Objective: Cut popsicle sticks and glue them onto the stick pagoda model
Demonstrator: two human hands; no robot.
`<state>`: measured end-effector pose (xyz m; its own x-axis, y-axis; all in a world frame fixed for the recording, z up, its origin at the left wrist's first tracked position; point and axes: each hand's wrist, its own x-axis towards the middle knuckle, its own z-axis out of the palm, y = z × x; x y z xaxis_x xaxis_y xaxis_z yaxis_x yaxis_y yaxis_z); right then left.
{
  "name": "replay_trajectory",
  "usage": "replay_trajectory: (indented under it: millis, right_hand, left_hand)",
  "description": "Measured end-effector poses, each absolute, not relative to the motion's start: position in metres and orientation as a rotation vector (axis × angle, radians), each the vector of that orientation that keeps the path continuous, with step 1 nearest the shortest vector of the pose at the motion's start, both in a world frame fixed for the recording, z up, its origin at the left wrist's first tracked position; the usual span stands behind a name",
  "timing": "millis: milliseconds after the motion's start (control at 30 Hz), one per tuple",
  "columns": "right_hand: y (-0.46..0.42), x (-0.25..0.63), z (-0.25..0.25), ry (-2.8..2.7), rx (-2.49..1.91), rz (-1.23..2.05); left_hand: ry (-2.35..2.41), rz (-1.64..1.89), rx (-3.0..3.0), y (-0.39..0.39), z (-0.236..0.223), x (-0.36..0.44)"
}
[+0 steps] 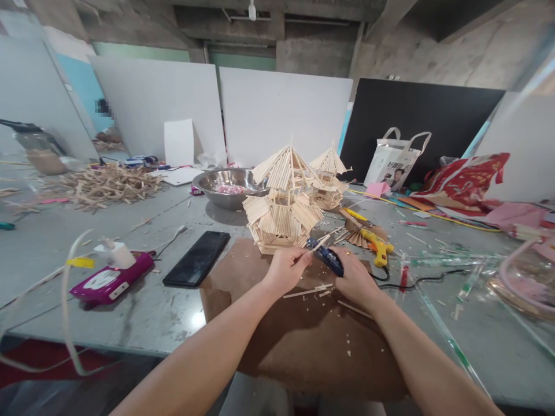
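My left hand (286, 270) is closed, pinching a thin wooden stick (324, 238) that slants up to the right. In my right hand (356, 277) is a pair of dark blue-handled pliers (328, 260), its head against or very near the stick. Exactly how the jaws meet the stick is too small to tell. Just beyond both hands stands a pavilion model (284, 214) built of wooden sticks, with a pointed roof over a wider lower one. Cut stick pieces (309, 290) lie below my hands on a brown board (312, 352).
A second stick pavilion (328, 179) and a metal bowl (229, 199) stand behind. Left are a black phone (197, 260), a purple power strip (113, 280) with cables, and a stick pile (110, 184). Right are a yellow glue gun (378, 247), its black cord, and clear tape-edged pieces (446, 329).
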<state>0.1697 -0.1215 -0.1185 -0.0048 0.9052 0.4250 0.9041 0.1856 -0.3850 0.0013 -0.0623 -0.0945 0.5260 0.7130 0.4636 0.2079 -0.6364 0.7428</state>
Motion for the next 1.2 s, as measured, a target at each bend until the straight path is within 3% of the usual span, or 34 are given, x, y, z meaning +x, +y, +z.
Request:
replay_trajectory:
  millis: [1200]
  right_hand:
    - [-0.132, 0.159, -0.107, -1.889, -1.950, 0.032]
  left_hand:
    - [0.653, 0.993, 2.289, -0.061, -0.097, 0.005]
